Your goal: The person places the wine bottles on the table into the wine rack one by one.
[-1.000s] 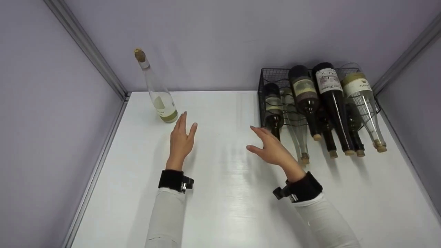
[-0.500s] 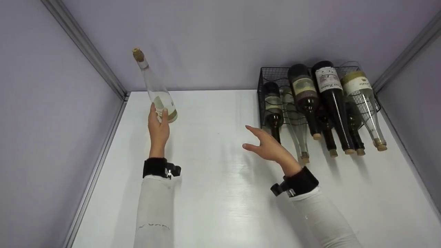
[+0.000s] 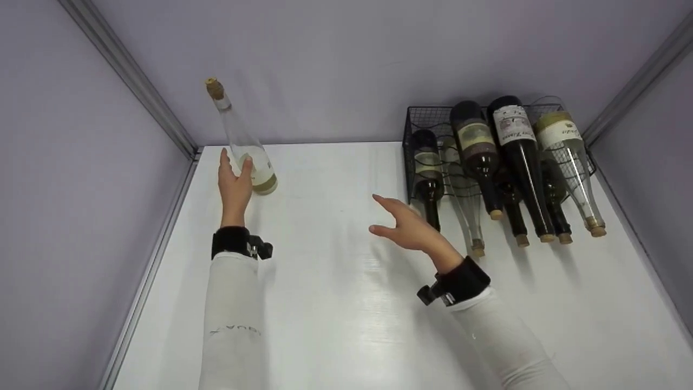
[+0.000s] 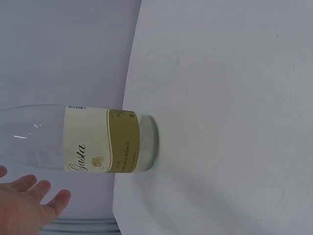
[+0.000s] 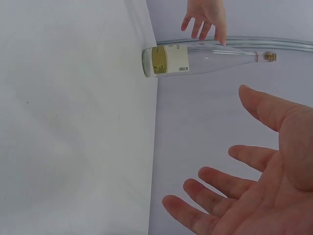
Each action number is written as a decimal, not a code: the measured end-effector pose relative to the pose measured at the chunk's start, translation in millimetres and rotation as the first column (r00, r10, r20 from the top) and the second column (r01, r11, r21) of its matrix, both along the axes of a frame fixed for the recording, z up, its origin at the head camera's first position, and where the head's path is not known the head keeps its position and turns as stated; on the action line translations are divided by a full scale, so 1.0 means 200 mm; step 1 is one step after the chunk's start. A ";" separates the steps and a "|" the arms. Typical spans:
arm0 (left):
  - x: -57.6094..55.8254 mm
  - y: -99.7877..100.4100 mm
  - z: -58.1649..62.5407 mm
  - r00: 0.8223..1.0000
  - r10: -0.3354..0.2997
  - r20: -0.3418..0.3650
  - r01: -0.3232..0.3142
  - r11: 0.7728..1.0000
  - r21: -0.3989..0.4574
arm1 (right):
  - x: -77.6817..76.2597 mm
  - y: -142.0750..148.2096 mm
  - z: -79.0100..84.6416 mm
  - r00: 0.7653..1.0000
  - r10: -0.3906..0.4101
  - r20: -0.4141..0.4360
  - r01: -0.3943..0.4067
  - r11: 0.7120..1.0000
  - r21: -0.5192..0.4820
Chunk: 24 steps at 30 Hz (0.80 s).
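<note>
A clear glass wine bottle (image 3: 250, 157) with a cork and a white-and-olive label stands upright at the table's back left. My left hand (image 3: 235, 187) is beside it, fingers spread and thumb overlapping the label in the head view. A gap shows between those fingertips and the bottle (image 4: 102, 139) in the left wrist view. Over the middle of the table hovers my right hand (image 3: 406, 225), its fingers extended and apart, holding nothing. From the right wrist view, both the bottle (image 5: 168, 59) and the left hand (image 5: 208, 17) appear beyond the right fingers.
At the back right, a black wire rack (image 3: 410, 157) holds several corked bottles lying with necks toward me, such as a dark one with a white label (image 3: 514, 127). Walls close off the white table (image 3: 325, 271) at the back and both sides.
My left hand has moved left and forward from in front of the bottle to its left side. The right hand has drifted slightly left. The bottle stands in the same place.
</note>
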State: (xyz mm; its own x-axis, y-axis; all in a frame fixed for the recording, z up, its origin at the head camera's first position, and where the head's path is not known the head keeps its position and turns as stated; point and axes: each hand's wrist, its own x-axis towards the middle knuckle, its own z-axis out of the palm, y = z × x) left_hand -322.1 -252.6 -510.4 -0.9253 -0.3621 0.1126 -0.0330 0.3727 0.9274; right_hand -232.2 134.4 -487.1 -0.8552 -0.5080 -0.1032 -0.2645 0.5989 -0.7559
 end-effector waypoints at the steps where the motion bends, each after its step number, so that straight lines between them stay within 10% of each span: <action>1: -0.01 0.00 0.01 1.000 -0.004 0.003 0.004 1.000 0.004 | 0.00 -0.01 0.00 1.000 0.003 -0.004 -0.003 1.000 0.000; 24: -0.13 0.04 0.12 0.997 0.056 0.060 -0.053 0.998 -0.043 | -0.02 -0.14 0.03 0.999 0.034 0.007 -0.033 0.999 -0.034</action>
